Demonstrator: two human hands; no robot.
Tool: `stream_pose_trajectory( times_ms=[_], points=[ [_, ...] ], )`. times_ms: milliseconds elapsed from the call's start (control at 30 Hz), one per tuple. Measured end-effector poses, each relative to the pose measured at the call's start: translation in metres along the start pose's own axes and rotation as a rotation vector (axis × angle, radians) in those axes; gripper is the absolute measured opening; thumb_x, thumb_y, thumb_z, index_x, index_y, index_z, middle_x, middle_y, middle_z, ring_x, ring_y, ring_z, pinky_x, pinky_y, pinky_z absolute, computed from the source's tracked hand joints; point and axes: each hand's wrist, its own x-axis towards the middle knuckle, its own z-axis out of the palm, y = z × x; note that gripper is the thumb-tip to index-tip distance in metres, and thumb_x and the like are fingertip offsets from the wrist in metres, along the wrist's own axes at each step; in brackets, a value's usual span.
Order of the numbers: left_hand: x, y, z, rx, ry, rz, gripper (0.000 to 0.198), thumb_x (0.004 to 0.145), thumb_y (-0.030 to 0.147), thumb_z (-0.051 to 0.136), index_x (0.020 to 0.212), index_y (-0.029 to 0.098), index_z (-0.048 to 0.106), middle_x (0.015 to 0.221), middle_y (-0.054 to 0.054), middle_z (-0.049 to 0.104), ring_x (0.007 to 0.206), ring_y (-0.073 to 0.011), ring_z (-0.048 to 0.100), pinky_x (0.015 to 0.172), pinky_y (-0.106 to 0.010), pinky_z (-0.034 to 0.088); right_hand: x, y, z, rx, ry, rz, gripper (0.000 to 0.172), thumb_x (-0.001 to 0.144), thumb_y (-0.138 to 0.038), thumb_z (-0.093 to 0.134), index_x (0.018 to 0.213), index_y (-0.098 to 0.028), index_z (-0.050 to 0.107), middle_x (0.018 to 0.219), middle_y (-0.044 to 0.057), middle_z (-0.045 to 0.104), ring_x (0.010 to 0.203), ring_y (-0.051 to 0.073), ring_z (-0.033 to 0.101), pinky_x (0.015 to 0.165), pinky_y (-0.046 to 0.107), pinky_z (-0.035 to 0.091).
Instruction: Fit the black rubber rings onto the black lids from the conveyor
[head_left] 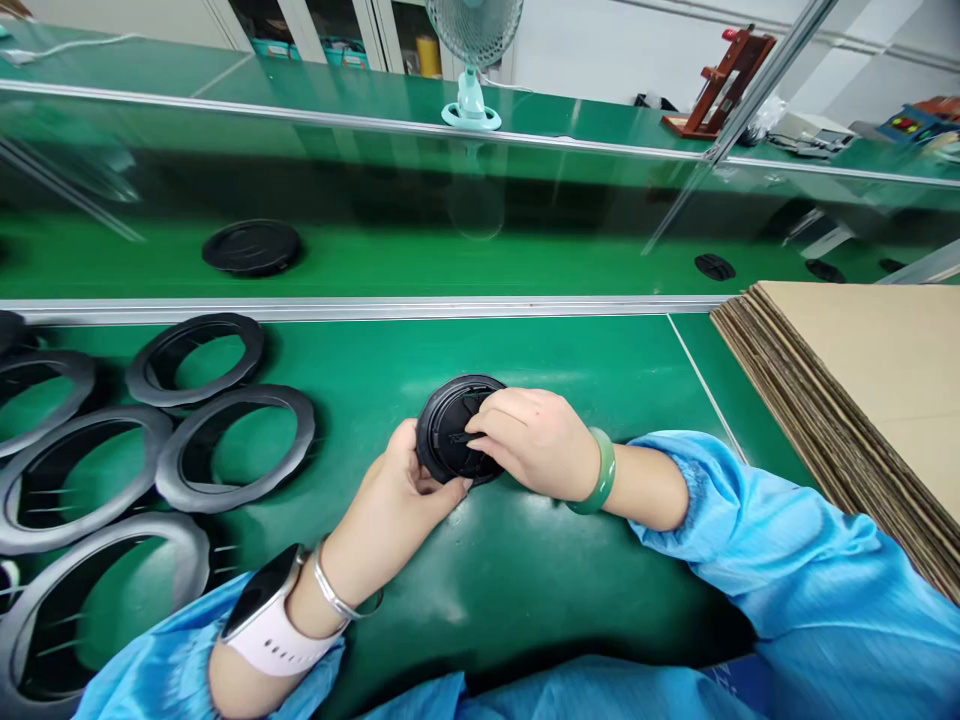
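Note:
A round black plastic disc (448, 425) stands tilted on the green table (525, 580), held between both hands. My left hand (397, 495) grips its lower left edge, fingers curled under it. My right hand (529, 440) covers its right side, fingertips pressing on a small part at its centre. The left wrist bears a watch and a bangle, the right a green bangle. Both sleeves are blue.
Several black rings (236, 445) lie spread at the left. A stack of cardboard sheets (862, 400) fills the right. Beyond a metal rail (375, 308), another black disc (253, 247) and small black parts (714, 266) sit on a conveyor belt. A small fan (471, 60) stands behind.

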Motion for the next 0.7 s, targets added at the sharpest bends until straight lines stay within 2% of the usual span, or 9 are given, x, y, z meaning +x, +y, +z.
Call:
stream_pose_trajectory(
  times_ms=[133, 267, 400, 600, 700],
  points=[
    [0.001, -0.001, 0.000, 0.011, 0.004, 0.003, 0.057, 0.070, 0.036, 0.077, 0.114, 0.022, 0.043, 0.107, -0.004, 0.067, 0.098, -0.0254, 0.068, 0.077, -0.037, 0.058, -0.001, -0.002, 0.000, -0.013, 0.016, 0.004, 0.017, 0.104, -0.024, 0.048, 0.111, -0.015, 0.061, 0.098, 0.010, 0.063, 0.093, 0.023, 0.058, 0.080, 0.035, 0.048],
    [0.001, -0.004, -0.001, 0.032, 0.011, 0.019, 0.057, 0.071, 0.036, 0.077, 0.115, 0.023, 0.043, 0.107, -0.004, 0.067, 0.098, -0.0253, 0.068, 0.076, -0.036, 0.058, -0.001, -0.007, 0.004, -0.099, -0.001, 0.015, 0.029, 0.102, -0.018, 0.046, 0.130, -0.012, 0.053, 0.101, 0.011, 0.062, 0.091, 0.024, 0.057, 0.074, 0.036, 0.049],
    [0.002, -0.006, -0.001, 0.020, 0.013, 0.018, 0.056, 0.071, 0.035, 0.077, 0.115, 0.023, 0.044, 0.105, -0.003, 0.068, 0.097, -0.0254, 0.068, 0.075, -0.035, 0.058, 0.002, -0.012, 0.004, -0.173, -0.054, 0.008, 0.036, 0.096, -0.010, 0.045, 0.131, -0.006, 0.052, 0.102, 0.013, 0.060, 0.089, 0.027, 0.055, 0.072, 0.040, 0.050],
    [0.001, -0.006, 0.000, 0.036, -0.001, 0.014, 0.055, 0.072, 0.035, 0.078, 0.115, 0.023, 0.045, 0.103, -0.003, 0.069, 0.094, -0.0247, 0.070, 0.078, -0.036, 0.059, 0.004, -0.019, 0.001, -0.236, -0.140, 0.029, 0.037, 0.095, -0.012, 0.048, 0.130, -0.002, 0.053, 0.099, 0.016, 0.058, 0.087, 0.029, 0.053, 0.068, 0.042, 0.051],
    [0.002, -0.006, 0.000, 0.011, 0.010, 0.018, 0.056, 0.071, 0.034, 0.079, 0.114, 0.023, 0.045, 0.105, -0.003, 0.069, 0.096, -0.0250, 0.070, 0.079, -0.037, 0.059, 0.004, -0.016, -0.002, -0.143, -0.046, 0.013, 0.030, 0.098, -0.012, 0.044, 0.125, -0.008, 0.058, 0.101, 0.014, 0.058, 0.089, 0.027, 0.053, 0.071, 0.040, 0.050]
  ],
)
